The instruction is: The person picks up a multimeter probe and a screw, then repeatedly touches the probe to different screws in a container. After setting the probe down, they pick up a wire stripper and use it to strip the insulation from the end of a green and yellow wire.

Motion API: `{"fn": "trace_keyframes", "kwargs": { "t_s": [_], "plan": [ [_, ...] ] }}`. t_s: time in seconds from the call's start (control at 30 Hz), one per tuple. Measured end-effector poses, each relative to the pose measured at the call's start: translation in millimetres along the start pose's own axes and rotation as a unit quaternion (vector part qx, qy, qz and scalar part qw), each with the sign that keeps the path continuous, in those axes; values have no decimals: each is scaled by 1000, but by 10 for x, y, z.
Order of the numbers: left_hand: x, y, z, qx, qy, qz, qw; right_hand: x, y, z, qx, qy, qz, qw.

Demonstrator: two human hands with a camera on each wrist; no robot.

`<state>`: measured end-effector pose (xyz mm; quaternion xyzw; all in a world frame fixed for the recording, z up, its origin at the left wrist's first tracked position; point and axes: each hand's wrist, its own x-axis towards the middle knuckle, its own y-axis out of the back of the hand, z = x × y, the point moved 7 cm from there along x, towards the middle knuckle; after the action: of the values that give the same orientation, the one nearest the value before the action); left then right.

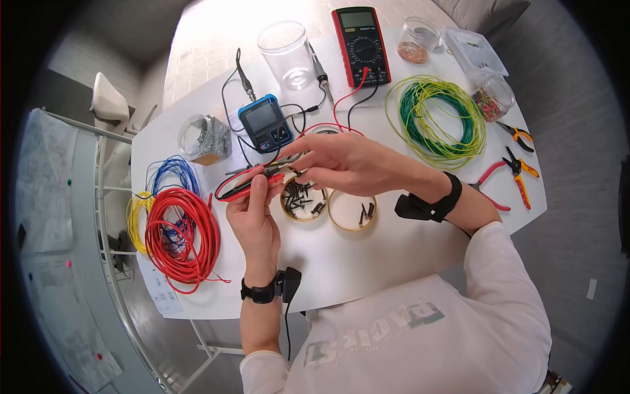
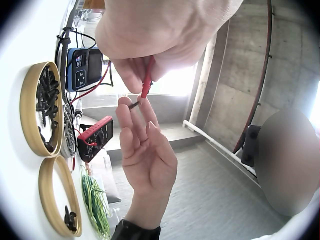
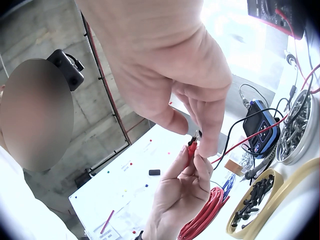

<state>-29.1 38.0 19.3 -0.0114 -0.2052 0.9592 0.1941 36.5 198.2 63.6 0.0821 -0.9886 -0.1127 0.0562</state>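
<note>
My left hand (image 1: 254, 220) grips a red test probe (image 2: 147, 80) and a black test probe (image 1: 237, 189) together, thumb laid over them. Their tips point toward my right hand (image 1: 351, 164), which comes in from the right with its fingertips right at the probe ends. Between those right fingertips is a small dark part (image 2: 134, 105), pinched; its kind cannot be told. Just below the hands stand a ring-shaped dish of black screw-like pieces (image 1: 286, 209) and a second dish (image 1: 331, 217) with several such pieces.
Behind the hands are a blue handheld tester (image 1: 262, 121) and a red multimeter (image 1: 359, 46) with leads. Red wire coil (image 1: 180, 243) lies left, green wire coil (image 1: 436, 121) right, beside pliers (image 1: 518, 174). Clear jars (image 1: 285, 56) stand at the back.
</note>
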Motion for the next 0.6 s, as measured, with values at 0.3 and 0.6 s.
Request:
{"fn": "trace_keyframes", "kwargs": {
  "t_s": [0.3,0.6],
  "plan": [
    [-2,5,47,-2,-17,11,1000,-103,-79,39,-318,-35,-164,933],
    [-3,-8,40,-15,-13,5,1000,-374,-450,336,-443,-4,-317,838]
  ]
}}
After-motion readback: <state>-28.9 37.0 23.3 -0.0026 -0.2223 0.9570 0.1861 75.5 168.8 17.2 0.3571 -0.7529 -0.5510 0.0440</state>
